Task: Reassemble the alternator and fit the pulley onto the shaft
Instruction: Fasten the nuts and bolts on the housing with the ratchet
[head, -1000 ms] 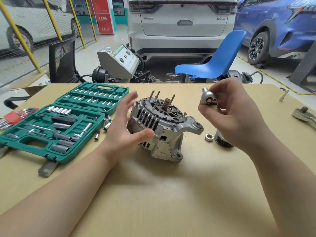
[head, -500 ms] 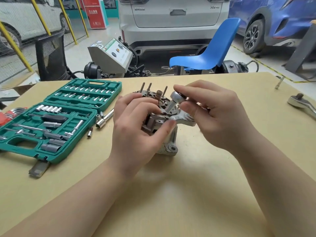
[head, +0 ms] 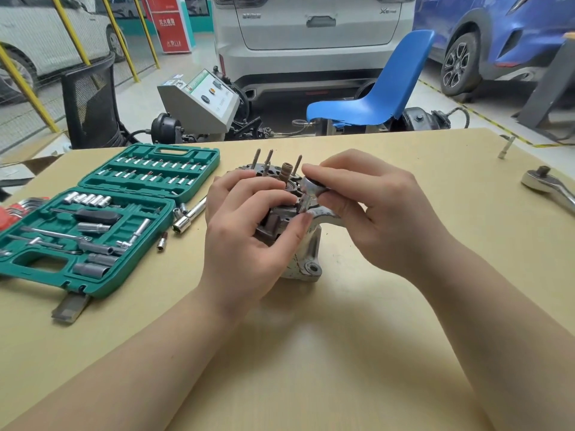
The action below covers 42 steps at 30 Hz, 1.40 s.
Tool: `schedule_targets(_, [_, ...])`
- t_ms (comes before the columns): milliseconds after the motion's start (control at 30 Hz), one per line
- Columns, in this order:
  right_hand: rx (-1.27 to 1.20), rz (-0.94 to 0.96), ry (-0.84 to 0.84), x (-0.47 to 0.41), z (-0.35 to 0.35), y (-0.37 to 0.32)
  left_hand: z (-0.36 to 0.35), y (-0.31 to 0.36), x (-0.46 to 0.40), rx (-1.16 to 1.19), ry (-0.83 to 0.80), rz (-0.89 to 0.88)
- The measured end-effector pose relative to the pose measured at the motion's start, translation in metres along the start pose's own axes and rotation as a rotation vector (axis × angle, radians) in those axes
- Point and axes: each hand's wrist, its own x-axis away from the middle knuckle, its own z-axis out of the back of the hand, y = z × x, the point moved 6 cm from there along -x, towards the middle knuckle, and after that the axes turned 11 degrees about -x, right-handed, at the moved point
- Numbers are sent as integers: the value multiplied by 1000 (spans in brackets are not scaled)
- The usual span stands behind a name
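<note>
Two bare hands are positioned at the centre of the tabletop (head: 342, 353). At 9 o'clock an open green socket case (head: 93, 219) is laid. The alternator (head: 306, 253) stands at centre, studs upward. Its housing is clasped by the left hand (head: 245, 241). A small ratchet driver (head: 309, 189) is pinched in the right hand (head: 370, 213) grip, socket down on the alternator. The pulley cannot be seen.
</note>
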Motion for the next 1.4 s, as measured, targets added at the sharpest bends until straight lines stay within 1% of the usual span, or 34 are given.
schedule_targets(133, [4, -3, -11, -2, 1, -2, 1, 3, -1, -4, -18, 24])
schedule_targets(367, [63, 19, -4, -2, 5, -12, 2, 14, -10, 0, -54, 118])
schedule_targets(567, [94, 8, 82, -2, 11, -14, 2, 15, -10, -30, -50, 78])
schedule_targets(733, [-4, -13, 48, -1, 11, -10, -2, 13, -9, -48, -119, 4])
schedule_targets(867, [-82, -58, 23, -3, 11, -6, -3, 10, -9, -59, -148, 6])
schedule_targets(1033, [3, -50, 23, -3, 10, -11, -1, 11, -8, 10, -65, 82])
schedule_targets(1100, [36, -38, 26, -3, 10, -13, -1, 12, -9, 12, -78, 95])
schedule_targets(1167, [53, -21, 27, -3, 9, -15, -2, 13, -10, -8, -104, 67])
schedule_targets(1267, [9, -34, 8, -3, 10, -12, -3, 11, -11, -23, -139, 24])
schedule_targets(1400, [-55, -60, 5, -3, 12, -9, -4, 10, -9, -43, -168, 33])
